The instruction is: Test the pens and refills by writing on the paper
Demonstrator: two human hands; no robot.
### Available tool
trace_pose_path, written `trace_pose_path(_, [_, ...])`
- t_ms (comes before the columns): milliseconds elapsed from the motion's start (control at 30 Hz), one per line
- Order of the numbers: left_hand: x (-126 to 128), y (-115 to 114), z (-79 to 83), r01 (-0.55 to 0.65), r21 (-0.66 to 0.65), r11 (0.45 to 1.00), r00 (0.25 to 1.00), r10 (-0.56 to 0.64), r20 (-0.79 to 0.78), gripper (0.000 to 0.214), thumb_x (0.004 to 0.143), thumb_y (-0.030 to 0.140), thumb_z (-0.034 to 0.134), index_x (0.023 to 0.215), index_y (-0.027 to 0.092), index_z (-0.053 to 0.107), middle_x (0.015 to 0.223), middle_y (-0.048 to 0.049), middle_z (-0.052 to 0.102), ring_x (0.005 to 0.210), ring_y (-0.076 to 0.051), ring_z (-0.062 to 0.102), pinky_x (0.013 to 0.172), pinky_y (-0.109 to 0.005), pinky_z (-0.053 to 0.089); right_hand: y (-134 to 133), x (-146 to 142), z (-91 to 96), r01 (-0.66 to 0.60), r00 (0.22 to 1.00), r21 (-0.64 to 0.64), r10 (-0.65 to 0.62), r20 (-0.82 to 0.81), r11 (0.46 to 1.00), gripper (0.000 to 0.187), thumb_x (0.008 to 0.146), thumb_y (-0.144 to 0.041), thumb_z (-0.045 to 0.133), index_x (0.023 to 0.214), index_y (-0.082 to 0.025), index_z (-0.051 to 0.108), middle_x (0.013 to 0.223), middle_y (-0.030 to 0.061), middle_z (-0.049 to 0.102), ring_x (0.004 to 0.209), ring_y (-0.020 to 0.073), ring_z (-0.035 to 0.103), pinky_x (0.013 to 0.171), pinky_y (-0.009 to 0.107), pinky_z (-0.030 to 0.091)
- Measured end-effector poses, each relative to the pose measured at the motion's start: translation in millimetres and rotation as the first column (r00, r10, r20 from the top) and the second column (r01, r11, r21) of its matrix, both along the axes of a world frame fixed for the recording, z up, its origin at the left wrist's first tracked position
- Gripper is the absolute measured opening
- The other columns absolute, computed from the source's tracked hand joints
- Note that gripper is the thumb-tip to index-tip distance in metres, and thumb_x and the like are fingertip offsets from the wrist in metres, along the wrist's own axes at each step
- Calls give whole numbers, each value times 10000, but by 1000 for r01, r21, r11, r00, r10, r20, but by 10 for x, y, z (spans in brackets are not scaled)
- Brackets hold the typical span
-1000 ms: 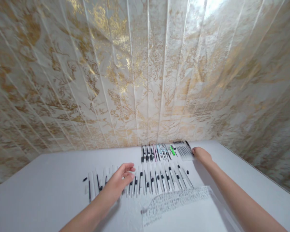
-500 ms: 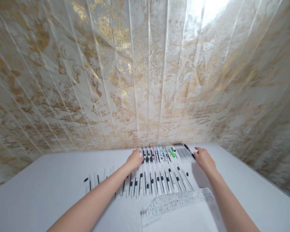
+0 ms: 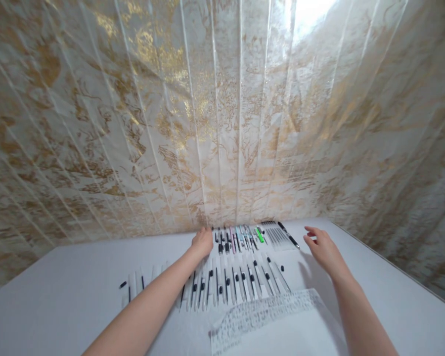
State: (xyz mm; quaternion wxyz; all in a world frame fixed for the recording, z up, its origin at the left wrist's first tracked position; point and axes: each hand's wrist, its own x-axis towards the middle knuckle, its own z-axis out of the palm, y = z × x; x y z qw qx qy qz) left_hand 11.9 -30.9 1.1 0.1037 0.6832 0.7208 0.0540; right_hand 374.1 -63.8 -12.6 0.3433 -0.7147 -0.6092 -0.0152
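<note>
At the left end of the back row of pens, my left hand [image 3: 202,241] rests with its fingers curled together. Whatever they pinch, if anything, is hidden. Beside it lie several black-and-clear pens [image 3: 222,242], then a pink pen [image 3: 233,239] and a bright green highlighter [image 3: 259,235]. My right hand [image 3: 321,247] hovers to the right of a long black pen [image 3: 289,235], fingers apart and nothing in them. Between that pen and the highlighter is a clear pack of thin black-ended sticks [image 3: 278,236].
A nearer row of clear pen barrels, dark refills and black caps [image 3: 237,279] stretches across the white table [image 3: 77,296], partly under my left forearm. A sheet of handwritten paper [image 3: 278,326] lies close to me. A gold-patterned curtain [image 3: 222,148] hangs behind the table.
My right hand has moved away from the long black pen, off to the right. My left hand stays at the row's left end. The view has shifted slightly.
</note>
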Motion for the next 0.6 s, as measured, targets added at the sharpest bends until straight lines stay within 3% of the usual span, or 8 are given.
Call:
trace_pose_path(200, [-78, 115, -29, -61, -27, 998, 995, 59, -80, 326, 905, 318, 587, 1194, 171, 555, 1203, -83, 591, 1006, -224, 615, 835, -428, 528, -33, 43, 50, -5, 1000, 29, 5, -15, 1000, 374, 841, -271, 426, 1104, -94, 626, 984, 153, 636, 755, 217, 647, 843, 366, 483])
trace_pose_path(400, [-67, 48, -103, -121, 5, 993, 984, 120, -132, 333, 907, 322, 583, 1198, 163, 553, 1208, -91, 589, 1010, -228, 613, 837, -434, 527, -49, -16, 88, -33, 999, 8, 34, -35, 999, 415, 836, -277, 395, 1096, -55, 631, 1027, 198, 625, 844, 259, 645, 862, 397, 472])
trace_pose_path(600, [-197, -73, -66, -17, 21, 1000, 996, 19, -91, 330, 908, 321, 580, 1200, 169, 550, 1208, -86, 588, 1007, -226, 614, 837, -435, 527, -99, -101, 179, -64, 994, -15, 63, -92, 998, 406, 821, -278, 395, 1110, -102, 619, 1014, 164, 646, 813, 247, 660, 825, 393, 475])
